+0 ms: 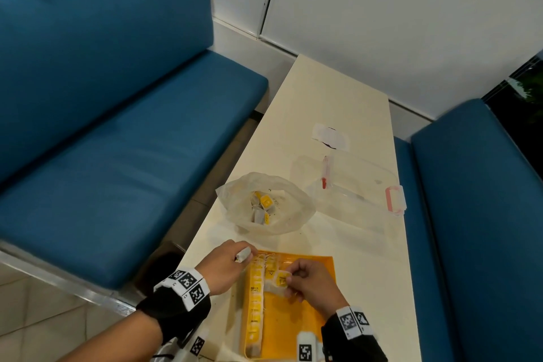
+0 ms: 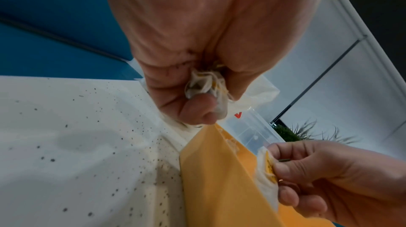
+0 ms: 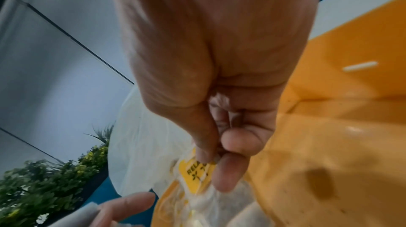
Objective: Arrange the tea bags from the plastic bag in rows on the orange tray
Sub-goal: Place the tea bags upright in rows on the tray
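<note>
The desk (image 1: pixel 338 114) runs long and pale between two blue benches (image 1: pixel 117 126). At its near end lies the tray (image 1: pixel 311 314), orange and flat. One full row of tea bags (image 1: pixel 255 303) runs down its left side, and a second row has only begun at the far end, so most of the tray floor is bare.

Just beyond the tray sits the bag (image 1: pixel 266 203), its mouth open, with a good many tea bags (image 1: pixel 263 206) inside. A clear box lid (image 1: pixel 361 185) with pink clips lies to its right.

The left hand (image 1: pixel 226 266) hovers at the tray's far left corner, fingers curled round a small bunch of tea bags (image 2: pixel 208 86). The right hand (image 1: pixel 311 282) pinches one tea bag (image 1: pixel 280 279) by its yellow tag, low over the second row.

The step in hand looks like laying this tea bag next in the second row. I judge the task less than half done. The next move calls for setting it flat, square against its neighbour, tag lined up with the others, then letting go without dragging the string. After that, a fresh one should come from the left hand's bunch.
</note>
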